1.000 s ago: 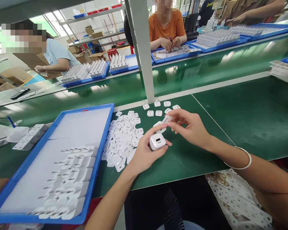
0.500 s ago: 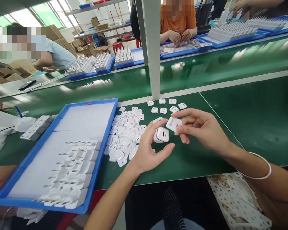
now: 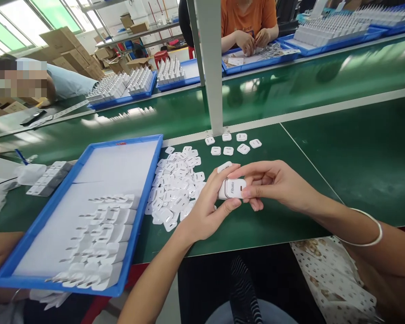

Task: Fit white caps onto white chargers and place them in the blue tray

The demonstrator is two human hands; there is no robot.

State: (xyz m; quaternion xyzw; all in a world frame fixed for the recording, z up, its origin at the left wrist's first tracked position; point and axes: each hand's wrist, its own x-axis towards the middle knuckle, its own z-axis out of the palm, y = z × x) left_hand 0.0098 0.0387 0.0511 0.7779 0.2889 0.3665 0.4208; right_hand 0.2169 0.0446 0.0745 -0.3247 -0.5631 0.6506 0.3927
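My left hand (image 3: 207,209) is closed round a white charger (image 3: 222,191), its port end turned to the right. My right hand (image 3: 273,186) pinches a small white printed cover plate (image 3: 234,188) by its right edge. The plate lies against the charger's port end and hides the ports; I cannot tell whether it is seated. Left of my hands spreads a heap of the same white plates (image 3: 175,180). Several more plates (image 3: 228,151) lie apart in two rows beyond my hands.
On the left, a blue-rimmed tray (image 3: 142,198) holds rows of white chargers (image 3: 110,234) with metal pins. More chargers (image 3: 50,177) stand left of it. A white post (image 3: 212,67) rises behind the plates. Across the green bench (image 3: 310,180), a person in orange (image 3: 248,22) handles small parts.
My right hand has brought the cover plate left and down onto the charger's port end, covering the ports. My left thumb has closed in towards the charger. The view has shifted slightly.
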